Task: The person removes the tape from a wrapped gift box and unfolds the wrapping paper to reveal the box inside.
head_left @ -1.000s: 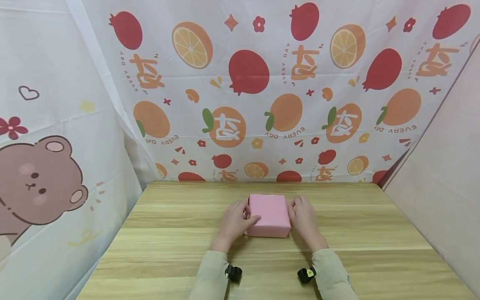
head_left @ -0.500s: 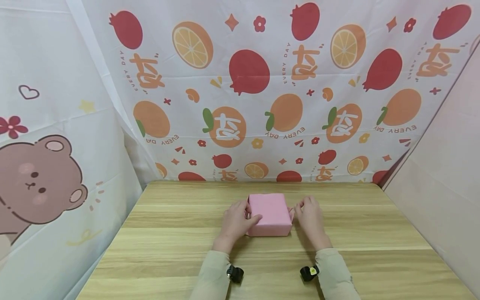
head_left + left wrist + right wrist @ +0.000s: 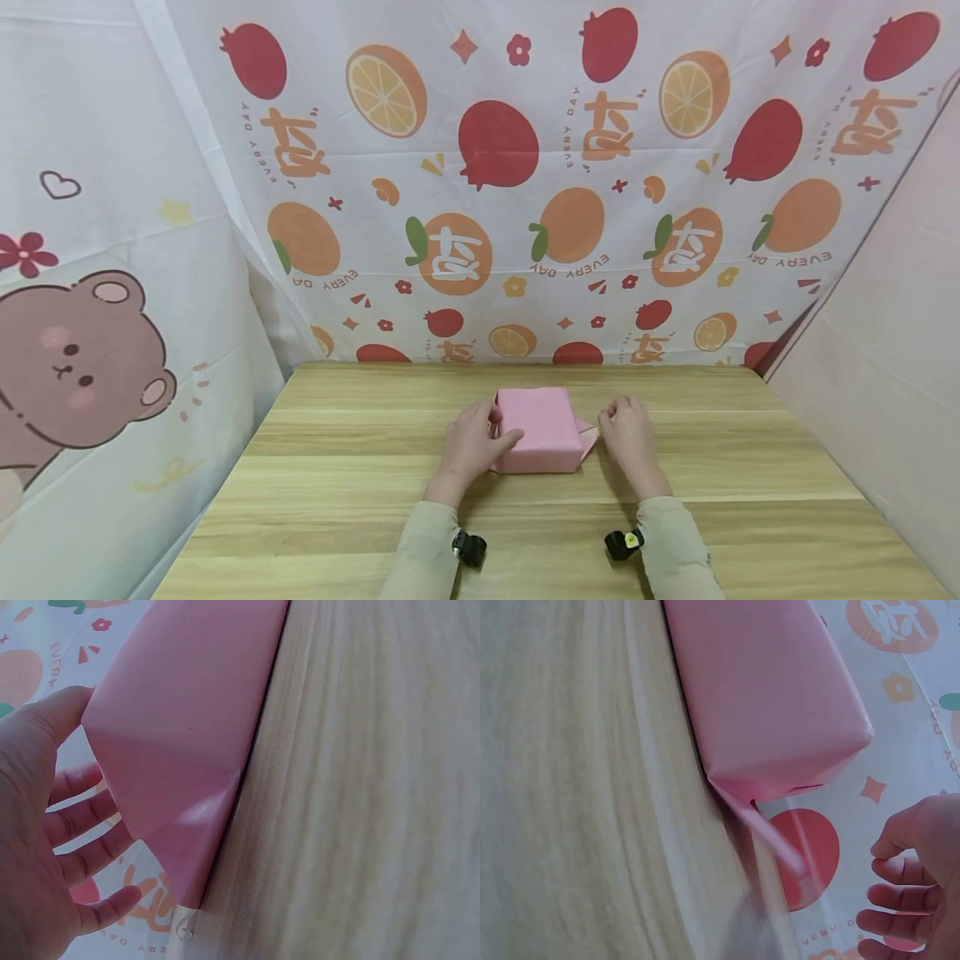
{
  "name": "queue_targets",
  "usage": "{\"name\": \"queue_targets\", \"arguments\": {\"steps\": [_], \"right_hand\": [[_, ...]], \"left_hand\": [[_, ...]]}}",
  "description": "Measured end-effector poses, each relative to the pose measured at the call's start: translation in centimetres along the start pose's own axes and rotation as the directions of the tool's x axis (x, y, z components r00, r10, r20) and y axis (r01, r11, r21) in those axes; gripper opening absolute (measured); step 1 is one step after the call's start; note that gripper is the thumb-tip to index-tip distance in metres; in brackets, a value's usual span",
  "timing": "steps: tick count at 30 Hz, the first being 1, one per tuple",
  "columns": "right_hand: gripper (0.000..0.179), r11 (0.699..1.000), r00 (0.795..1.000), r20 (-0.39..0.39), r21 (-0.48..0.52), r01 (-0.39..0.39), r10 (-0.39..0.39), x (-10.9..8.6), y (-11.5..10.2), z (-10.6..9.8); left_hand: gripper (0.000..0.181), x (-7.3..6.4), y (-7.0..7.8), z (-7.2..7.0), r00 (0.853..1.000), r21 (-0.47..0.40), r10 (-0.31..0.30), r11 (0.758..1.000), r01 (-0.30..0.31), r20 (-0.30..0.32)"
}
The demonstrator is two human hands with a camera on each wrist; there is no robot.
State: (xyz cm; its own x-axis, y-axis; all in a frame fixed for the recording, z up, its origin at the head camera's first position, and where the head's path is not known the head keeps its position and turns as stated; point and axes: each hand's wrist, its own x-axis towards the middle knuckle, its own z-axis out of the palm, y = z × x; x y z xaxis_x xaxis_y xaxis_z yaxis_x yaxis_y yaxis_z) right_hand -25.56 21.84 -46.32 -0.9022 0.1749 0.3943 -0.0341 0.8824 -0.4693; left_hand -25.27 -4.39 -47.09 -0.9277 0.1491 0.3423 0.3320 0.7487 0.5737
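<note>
A box wrapped in pink paper point(image 3: 536, 421) sits on the table. My left hand point(image 3: 468, 442) holds its left end, thumb on the top edge and fingers at the side. There, in the left wrist view, the paper folds into a slanting end flap point(image 3: 184, 859). On the box's right end, a pointed paper flap point(image 3: 590, 439) sticks out, its pale inner side partly showing. Beside this flap is my right hand point(image 3: 628, 437), fingers loosely curled and holding nothing. The right wrist view shows the flap point(image 3: 761, 832) angled away from the box, with the fingers apart from it.
The wood-grain table point(image 3: 337, 500) runs back to a fruit-printed curtain point(image 3: 555, 108). White curtains stand at both sides, the left one point(image 3: 127, 200) with a printed bear.
My right hand has moved right, away from the box. The right-end flap has come out from the side and now stands out. The left hand has stayed in place.
</note>
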Motion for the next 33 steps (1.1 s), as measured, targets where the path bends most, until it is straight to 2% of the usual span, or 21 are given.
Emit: {"name": "queue_targets", "arguments": {"steps": [8, 12, 17, 24, 28, 33], "right_hand": [[0.017, 0.999, 1.0, -0.004, 0.032, 0.003, -0.003, 0.3, -0.1, -0.3], [0.024, 0.993, 0.997, 0.056, 0.11, 0.039, -0.045, 0.7, -0.5, 0.0], [0.042, 0.977, 0.976, 0.178, 0.194, 0.09, -0.125, 1.8, -1.3, 0.6], [0.055, 0.976, 0.919, 0.349, 0.173, 0.129, -0.183, 3.3, -2.2, 1.5], [0.053, 0.973, 0.906, 0.365, 0.156, 0.169, -0.215, 3.5, -2.4, 1.7], [0.045, 0.968, 0.909, 0.339, 0.148, 0.204, -0.243, 3.4, -2.5, 1.5]], "left_hand": [[0.034, 0.1, -0.3, -0.4, 1.0, -0.051, -0.026, 0.998, 0.025, -0.012], [0.04, 0.5, -0.4, -0.7, 1.0, -0.052, -0.029, 0.998, 0.028, -0.009], [0.051, 1.6, -0.1, -1.3, 0.997, 0.023, -0.028, 0.999, 0.026, 0.074], [0.057, 3.3, 0.4, -1.4, 0.982, 0.086, -0.043, 0.996, 0.027, 0.185], [0.058, 4.0, 0.5, -1.4, 0.974, 0.108, -0.053, 0.994, 0.03, 0.221], [0.056, 4.4, 0.5, -1.4, 0.969, 0.132, -0.055, 0.991, 0.024, 0.24]]}}
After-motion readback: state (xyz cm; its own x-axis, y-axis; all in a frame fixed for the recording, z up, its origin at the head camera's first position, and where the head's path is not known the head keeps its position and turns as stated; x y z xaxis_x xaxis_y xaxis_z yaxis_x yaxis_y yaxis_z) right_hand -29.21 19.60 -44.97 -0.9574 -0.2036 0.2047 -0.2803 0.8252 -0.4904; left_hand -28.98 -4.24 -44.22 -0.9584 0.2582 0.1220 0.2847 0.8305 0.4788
